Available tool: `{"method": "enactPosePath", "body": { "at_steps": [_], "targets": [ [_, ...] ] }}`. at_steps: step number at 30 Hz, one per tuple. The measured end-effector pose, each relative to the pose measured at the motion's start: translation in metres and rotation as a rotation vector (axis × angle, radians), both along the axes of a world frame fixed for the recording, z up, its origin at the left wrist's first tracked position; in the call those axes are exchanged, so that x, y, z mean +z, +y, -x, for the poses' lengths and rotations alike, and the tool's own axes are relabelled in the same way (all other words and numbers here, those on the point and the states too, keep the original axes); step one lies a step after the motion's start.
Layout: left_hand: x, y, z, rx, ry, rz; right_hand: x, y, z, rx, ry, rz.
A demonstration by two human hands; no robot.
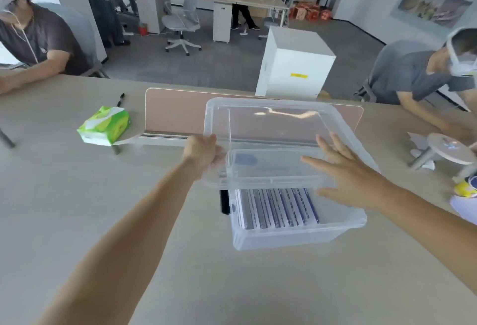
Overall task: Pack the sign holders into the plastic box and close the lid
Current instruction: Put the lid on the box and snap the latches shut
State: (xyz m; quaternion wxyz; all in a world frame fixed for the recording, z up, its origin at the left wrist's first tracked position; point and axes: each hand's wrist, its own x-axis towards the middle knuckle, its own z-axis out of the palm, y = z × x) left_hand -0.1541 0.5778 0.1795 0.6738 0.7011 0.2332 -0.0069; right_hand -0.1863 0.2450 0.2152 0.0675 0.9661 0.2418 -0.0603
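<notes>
A clear plastic box (296, 237) stands on the table in front of me, with several sign holders (278, 207) standing side by side inside it. Above its far half hovers the clear lid (273, 123), tilted up toward me. My left hand (204, 153) grips the lid's left edge. On the lid's right side my right hand (343, 169) is spread flat with fingers apart, touching or just above the lid's near right part. A black latch (224, 202) shows on the box's left side.
A green tissue pack (105, 125) and a black pen (120, 99) lie at the left. A pink desk divider (175, 115) stands behind the lid. Two seated people flank the table. A round white stand (449, 150) and small items sit at the right.
</notes>
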Motion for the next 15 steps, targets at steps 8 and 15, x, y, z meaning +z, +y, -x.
{"method": "enactPosePath", "body": {
  "at_steps": [8, 15],
  "targets": [
    [-0.021, -0.051, -0.005, -0.019, 0.006, -0.017, -0.006, -0.061, -0.034, -0.482, 0.381, -0.38],
    [-0.051, -0.08, 0.0, -0.004, 0.075, -0.082, -0.063, -0.11, -0.088, -0.854, 0.188, -0.621]
  ]
}}
